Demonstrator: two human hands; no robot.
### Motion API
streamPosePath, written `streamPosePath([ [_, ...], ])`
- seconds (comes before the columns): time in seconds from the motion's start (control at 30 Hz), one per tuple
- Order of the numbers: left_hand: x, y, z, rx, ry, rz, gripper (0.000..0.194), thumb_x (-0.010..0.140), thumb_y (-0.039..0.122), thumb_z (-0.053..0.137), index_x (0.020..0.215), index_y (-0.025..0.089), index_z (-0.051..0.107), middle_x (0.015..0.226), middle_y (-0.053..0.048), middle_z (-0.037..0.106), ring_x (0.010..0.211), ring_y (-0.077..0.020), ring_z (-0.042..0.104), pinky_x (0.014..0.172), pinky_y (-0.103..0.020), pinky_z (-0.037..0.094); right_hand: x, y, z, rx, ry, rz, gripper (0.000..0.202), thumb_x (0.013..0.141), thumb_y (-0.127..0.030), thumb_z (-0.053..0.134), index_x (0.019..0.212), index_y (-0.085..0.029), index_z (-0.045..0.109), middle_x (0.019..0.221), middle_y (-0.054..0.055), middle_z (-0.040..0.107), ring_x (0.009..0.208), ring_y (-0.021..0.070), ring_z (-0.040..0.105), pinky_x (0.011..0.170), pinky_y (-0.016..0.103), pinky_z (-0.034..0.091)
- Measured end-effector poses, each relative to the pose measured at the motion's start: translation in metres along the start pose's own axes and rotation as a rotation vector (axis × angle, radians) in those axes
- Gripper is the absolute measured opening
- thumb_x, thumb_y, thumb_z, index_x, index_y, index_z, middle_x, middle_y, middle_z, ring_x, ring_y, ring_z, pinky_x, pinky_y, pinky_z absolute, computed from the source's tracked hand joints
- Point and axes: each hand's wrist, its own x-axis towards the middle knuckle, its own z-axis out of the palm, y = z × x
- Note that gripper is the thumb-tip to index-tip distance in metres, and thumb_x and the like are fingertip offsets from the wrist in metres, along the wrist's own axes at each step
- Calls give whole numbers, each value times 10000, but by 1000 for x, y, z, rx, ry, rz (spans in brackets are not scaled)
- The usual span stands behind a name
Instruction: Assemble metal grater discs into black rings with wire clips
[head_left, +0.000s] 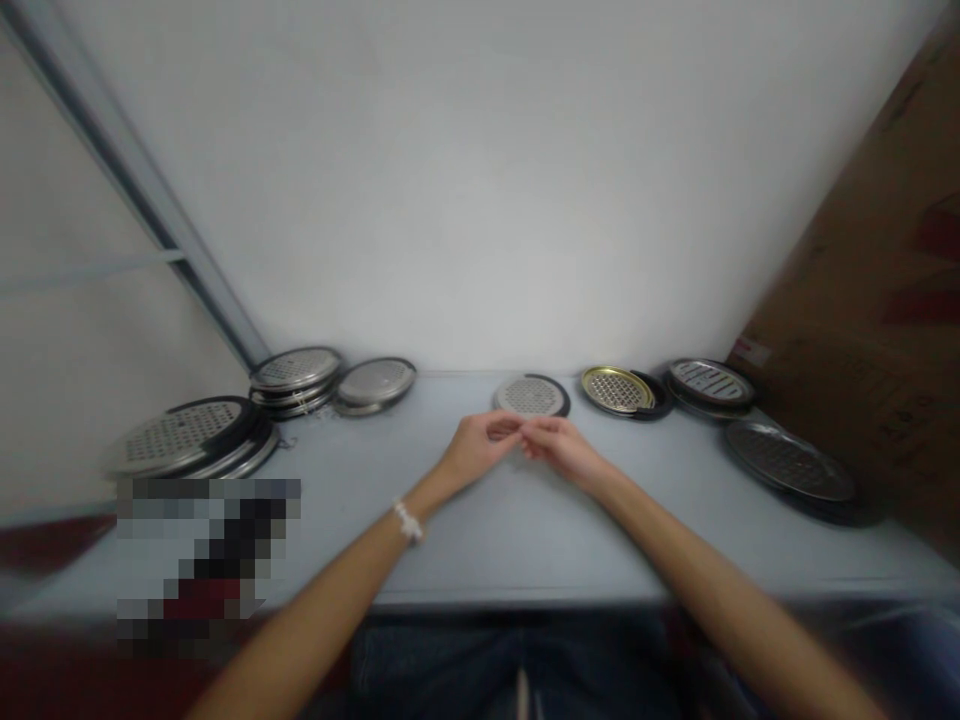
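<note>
My left hand [484,440] and my right hand [559,447] meet fingertip to fingertip above the middle of the table. The fingers of both are pinched together; whatever sits between them, if anything, is too small or hidden to make out. Just behind the fingertips lies a round perforated metal plate [531,394] with a dark band along its right edge. My hands partly cover its front rim, and I cannot tell whether they touch it. A pale bracelet [409,522] circles my left wrist.
On the pale table [517,540], stacked round perforated plates [296,370] and a larger stack [184,440] stand left, beside another round plate [377,382]. A gold-rimmed plate [616,390], a slotted plate [710,383] and a shiny-covered one [791,462] lie right, near a cardboard box [862,330].
</note>
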Motion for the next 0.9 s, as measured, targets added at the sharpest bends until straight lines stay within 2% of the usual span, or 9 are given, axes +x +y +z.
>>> streamPosePath([
  [0.17,1,-3,0,-54,-5,-23,294,871,343,682,1059,125,743,1005,-115,774,906,-212,734,885,-341,574,-1,-1,0,25,-11,29,341,665,-449,843,720,-146,697,669,26,665,554,106,552,518,230,395],
  [0.57,0,-6,0,131,32,-9,293,909,335,618,1101,169,763,989,-83,786,865,-207,740,817,-298,567,-2,-4,1,-9,-4,-6,314,697,-438,831,754,-143,739,687,31,689,573,107,579,529,224,395],
  [0.77,0,-11,-2,160,40,6,231,876,281,638,993,146,784,904,-77,791,814,-191,738,766,-265,569,-1,-2,0,-60,-17,-2,340,712,-462,818,774,-135,747,723,61,725,607,125,626,546,225,426],
  [0.9,1,-10,-3,182,70,-10,201,857,273,653,947,153,786,868,-64,791,790,-185,739,741,-253,569,-2,-2,1,-149,-13,-49,366,743,-493,788,810,-135,758,752,82,746,657,153,670,540,227,442],
])
